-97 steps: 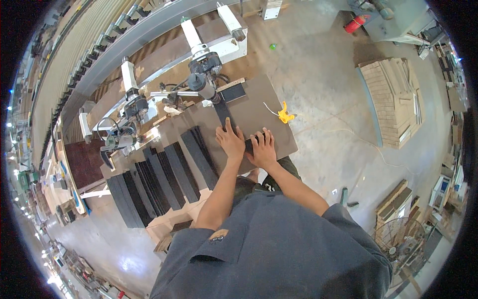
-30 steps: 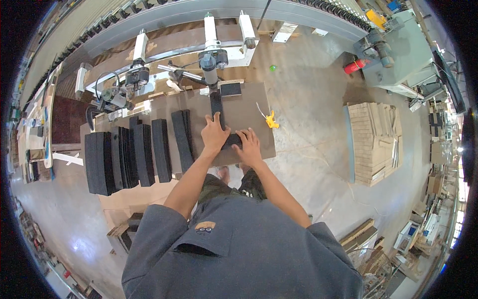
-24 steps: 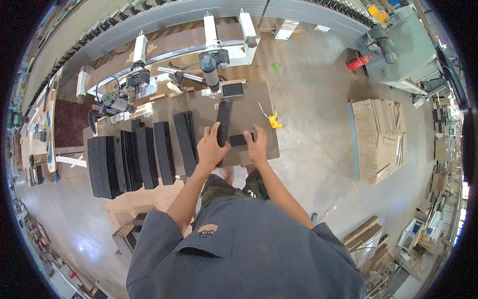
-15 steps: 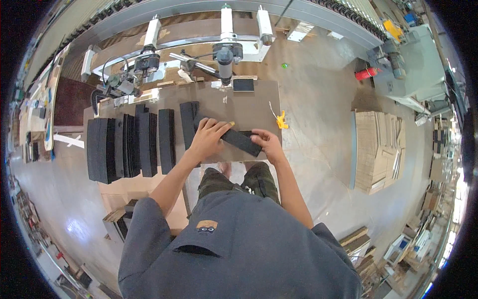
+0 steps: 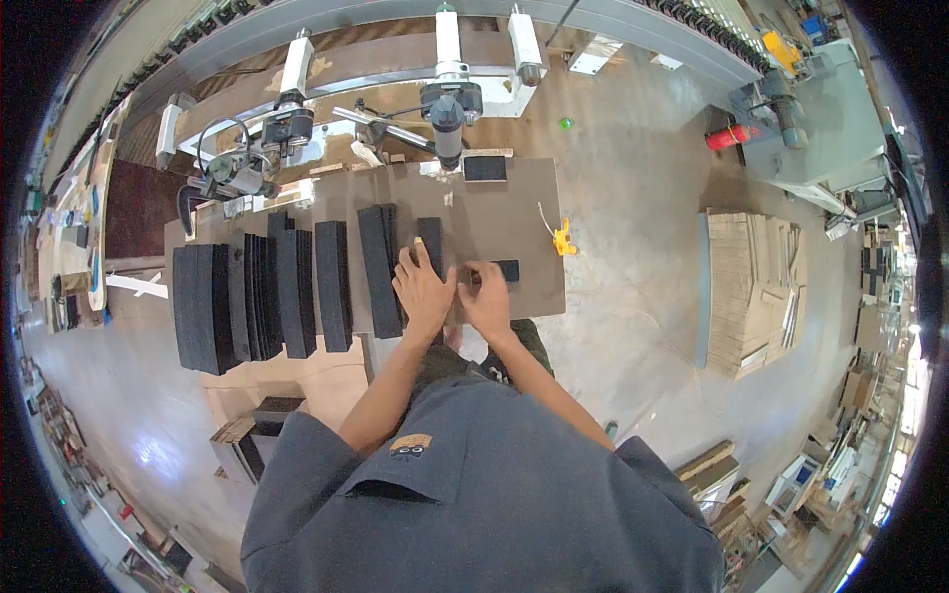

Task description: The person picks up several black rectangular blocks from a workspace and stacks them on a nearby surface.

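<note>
Left hand (image 5: 423,295) spread loosely over a black strip (image 5: 429,230) on the brown board (image 5: 534,217); right fingers curled by a small black block (image 5: 509,271), can't tell if they're pinching anything; looks like squaring-up, so I'd say next calls for a light, straight hold

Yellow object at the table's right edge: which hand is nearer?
Right. The right hand is left of the yellow object and lower in the picture; the left hand is farther left.
</note>
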`<state>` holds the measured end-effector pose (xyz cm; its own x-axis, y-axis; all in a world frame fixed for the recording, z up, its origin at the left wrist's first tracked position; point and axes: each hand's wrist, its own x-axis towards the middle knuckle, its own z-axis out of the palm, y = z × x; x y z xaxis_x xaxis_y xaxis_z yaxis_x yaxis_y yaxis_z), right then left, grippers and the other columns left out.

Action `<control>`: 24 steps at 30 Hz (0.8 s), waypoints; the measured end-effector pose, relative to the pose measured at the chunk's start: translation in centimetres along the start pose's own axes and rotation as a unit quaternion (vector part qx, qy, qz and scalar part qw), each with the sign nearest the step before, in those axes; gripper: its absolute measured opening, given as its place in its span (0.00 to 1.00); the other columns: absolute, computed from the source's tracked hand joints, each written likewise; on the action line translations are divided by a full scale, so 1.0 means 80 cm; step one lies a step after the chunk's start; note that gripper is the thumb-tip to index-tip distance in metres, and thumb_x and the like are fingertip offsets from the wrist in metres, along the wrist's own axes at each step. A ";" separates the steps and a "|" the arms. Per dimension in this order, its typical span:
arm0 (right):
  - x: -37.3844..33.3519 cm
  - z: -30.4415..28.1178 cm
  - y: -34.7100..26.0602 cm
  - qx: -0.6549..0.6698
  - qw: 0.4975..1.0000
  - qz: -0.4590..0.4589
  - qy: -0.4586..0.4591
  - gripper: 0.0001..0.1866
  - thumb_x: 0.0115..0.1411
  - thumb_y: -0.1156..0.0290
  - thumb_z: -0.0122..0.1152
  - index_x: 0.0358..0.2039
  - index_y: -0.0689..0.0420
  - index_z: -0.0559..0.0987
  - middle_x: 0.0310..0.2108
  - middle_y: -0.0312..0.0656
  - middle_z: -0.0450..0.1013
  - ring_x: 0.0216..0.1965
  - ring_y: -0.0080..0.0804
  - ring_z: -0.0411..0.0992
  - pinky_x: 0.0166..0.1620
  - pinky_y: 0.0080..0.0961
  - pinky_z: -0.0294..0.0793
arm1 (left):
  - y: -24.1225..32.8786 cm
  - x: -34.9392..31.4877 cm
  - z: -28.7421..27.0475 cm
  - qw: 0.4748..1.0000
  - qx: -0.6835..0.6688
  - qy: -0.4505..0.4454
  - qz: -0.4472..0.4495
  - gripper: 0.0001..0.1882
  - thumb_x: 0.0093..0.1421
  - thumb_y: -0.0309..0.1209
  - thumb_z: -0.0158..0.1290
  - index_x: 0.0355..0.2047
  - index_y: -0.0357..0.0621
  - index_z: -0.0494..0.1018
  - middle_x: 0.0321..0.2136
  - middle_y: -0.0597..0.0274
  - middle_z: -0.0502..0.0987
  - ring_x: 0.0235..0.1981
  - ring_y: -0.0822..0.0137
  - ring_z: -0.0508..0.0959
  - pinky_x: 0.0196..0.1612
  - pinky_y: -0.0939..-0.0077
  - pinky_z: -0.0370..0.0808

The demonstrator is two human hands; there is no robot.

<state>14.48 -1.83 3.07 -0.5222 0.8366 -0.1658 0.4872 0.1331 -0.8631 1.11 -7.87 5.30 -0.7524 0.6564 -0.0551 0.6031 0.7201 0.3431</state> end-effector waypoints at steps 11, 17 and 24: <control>0.014 -0.061 0.019 -0.236 0.960 -0.139 -0.063 0.57 0.48 0.49 0.91 0.75 0.53 0.72 0.76 0.50 0.63 0.81 0.61 0.56 0.84 0.71 0.48 | 0.027 0.114 0.063 0.985 -0.104 0.062 0.123 0.41 0.67 0.39 0.70 0.77 0.42 0.70 0.61 0.39 0.78 0.58 0.37 0.83 0.60 0.46 0.82; 0.020 -0.034 0.021 -0.275 0.954 -0.113 0.020 0.51 0.53 0.36 0.86 0.68 0.53 0.76 0.67 0.48 0.68 0.75 0.57 0.62 0.82 0.68 0.53 | 0.053 0.142 0.091 0.971 -0.124 0.119 0.164 0.42 0.69 0.42 0.70 0.78 0.42 0.69 0.60 0.36 0.79 0.58 0.33 0.83 0.59 0.44 0.84; 0.021 -0.017 0.032 -0.312 0.938 -0.136 0.070 0.43 0.62 0.32 0.76 0.63 0.53 0.78 0.64 0.48 0.71 0.73 0.53 0.65 0.81 0.65 0.54 | 0.051 0.146 0.104 0.965 -0.143 0.131 0.174 0.39 0.72 0.41 0.66 0.78 0.41 0.68 0.59 0.34 0.79 0.59 0.32 0.80 0.60 0.40 0.80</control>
<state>15.83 0.62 1.20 -0.6105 0.7826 0.1219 0.6867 0.5997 -0.4108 -3.03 4.60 -1.76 -0.5809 0.7410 0.3369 0.7622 0.3498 0.5448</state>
